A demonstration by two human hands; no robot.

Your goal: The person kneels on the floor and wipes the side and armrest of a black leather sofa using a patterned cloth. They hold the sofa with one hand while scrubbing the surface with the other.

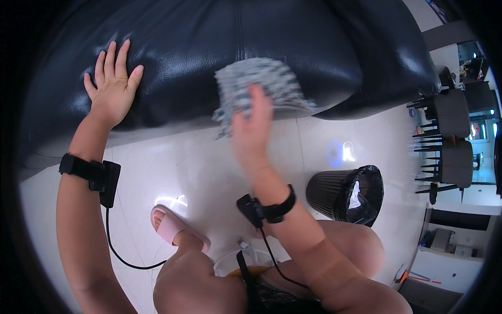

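My left hand [113, 88] lies flat on the black leather sofa [176, 70], its fingers spread and pressing faint creases into the surface. Further right, my right hand [253, 125] holds a grey-and-white checked cloth [262, 82] against the sofa's front edge. The cloth is spread beyond the fingertips, with one corner hanging down at the left. Hand and cloth are blurred. Each wrist wears a black strap with a small device and a cable.
A ribbed black trash bin [329, 192] with a liner and white paper stands on the glossy tiled floor [196, 157], right of my right forearm. Dark chairs and a table [453, 114] are at the far right. Between my legs is a partly hidden whitish container [223, 263].
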